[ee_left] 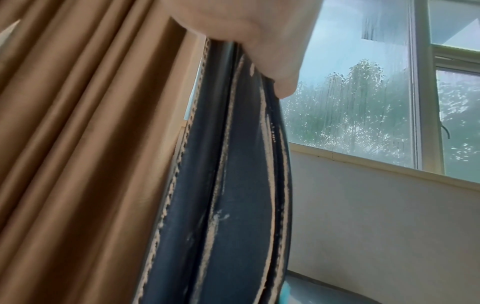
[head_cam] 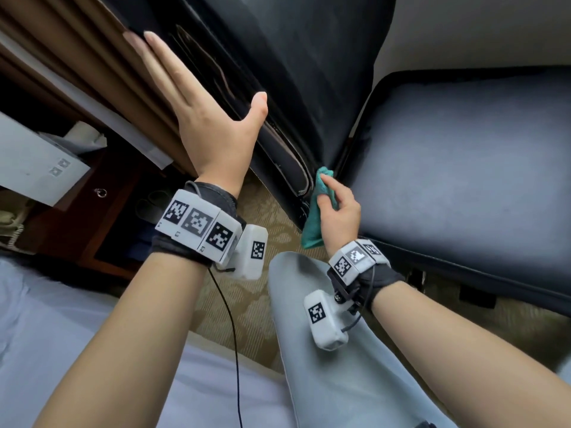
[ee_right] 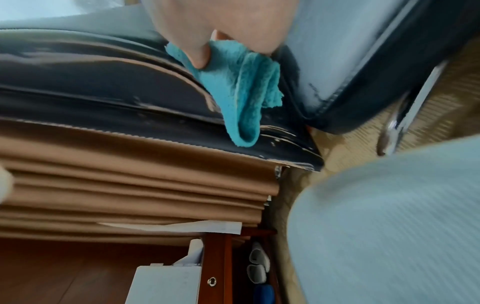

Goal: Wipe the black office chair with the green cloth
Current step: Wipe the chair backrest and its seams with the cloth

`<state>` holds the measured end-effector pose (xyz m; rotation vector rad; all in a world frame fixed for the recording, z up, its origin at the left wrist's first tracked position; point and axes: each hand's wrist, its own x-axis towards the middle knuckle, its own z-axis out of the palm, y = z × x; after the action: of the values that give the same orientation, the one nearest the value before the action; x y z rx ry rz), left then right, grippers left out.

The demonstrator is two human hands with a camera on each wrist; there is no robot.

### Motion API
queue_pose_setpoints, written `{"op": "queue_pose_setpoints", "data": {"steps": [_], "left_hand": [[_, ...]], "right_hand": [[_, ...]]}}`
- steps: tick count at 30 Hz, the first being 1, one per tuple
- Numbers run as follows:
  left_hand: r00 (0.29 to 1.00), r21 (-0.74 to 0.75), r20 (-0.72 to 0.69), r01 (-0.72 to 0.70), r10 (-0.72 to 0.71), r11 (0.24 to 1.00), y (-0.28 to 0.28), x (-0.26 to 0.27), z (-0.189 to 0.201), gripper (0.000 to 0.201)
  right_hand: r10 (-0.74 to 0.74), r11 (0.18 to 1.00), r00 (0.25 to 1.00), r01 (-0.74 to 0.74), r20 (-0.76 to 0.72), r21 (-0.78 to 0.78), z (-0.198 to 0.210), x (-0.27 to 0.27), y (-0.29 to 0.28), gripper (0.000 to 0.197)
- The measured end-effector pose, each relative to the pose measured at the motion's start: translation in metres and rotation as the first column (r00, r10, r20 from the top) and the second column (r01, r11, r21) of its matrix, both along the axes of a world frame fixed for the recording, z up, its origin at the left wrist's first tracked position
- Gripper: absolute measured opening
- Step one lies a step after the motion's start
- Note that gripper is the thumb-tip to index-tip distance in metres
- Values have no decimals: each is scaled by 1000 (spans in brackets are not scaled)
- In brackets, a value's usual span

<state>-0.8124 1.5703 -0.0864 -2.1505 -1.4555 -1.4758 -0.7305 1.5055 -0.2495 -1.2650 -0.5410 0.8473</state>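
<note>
Only the left wrist view shows the window (ee_left: 363,102) behind the chair (head_cam: 309,72), with wet glass and trees outside; only the right wrist view shows the cloth (ee_right: 241,98) hanging in folds over the worn lower edge of the backrest. The left hand (head_cam: 197,112) lies flat against the backrest's outer edge beside the curtain (head_cam: 77,57), fingers straight and together, thumb spread. The right hand (head_cam: 336,208) pinches the cloth, thumb curled over it, pressing it where backrest meets seat (head_cam: 463,156).
</note>
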Motion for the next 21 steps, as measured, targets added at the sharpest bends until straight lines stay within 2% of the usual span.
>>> {"op": "queue_pose_setpoints", "data": {"steps": [2, 4, 9, 11, 14, 18, 21], "left_hand": [[1000, 2, -8, 0, 0, 1000, 1, 0, -1, 107], [1000, -1, -27, -3, 3, 1000, 2, -2, -2, 106], [998, 11, -60, -2, 3, 1000, 4, -5, -4, 105], [998, 27, -63, -5, 7, 1000, 5, -5, -5, 104], [997, 27, -68, -21, 23, 999, 6, -6, -7, 103], [997, -3, -59, -45, 45, 999, 9, -5, -9, 104], [997, 2, -60, -56, 56, 998, 11, -4, -11, 104]], "right_hand": [[22, 996, 999, -24, -26, -90, -13, -4, -1, 35], [7, 993, 1000, -9, -19, -117, -15, -5, -2, 35], [-54, 998, 988, 58, -146, 24, 4, -5, 1, 37], [-54, 997, 989, 61, -139, 47, 4, -10, 1, 37], [-38, 999, 997, 37, -65, -5, -7, -12, 1, 31], [-10, 996, 996, 2, -92, -90, -20, -10, 2, 30], [-37, 998, 992, 30, -124, -57, -13, -10, 3, 31]]}}
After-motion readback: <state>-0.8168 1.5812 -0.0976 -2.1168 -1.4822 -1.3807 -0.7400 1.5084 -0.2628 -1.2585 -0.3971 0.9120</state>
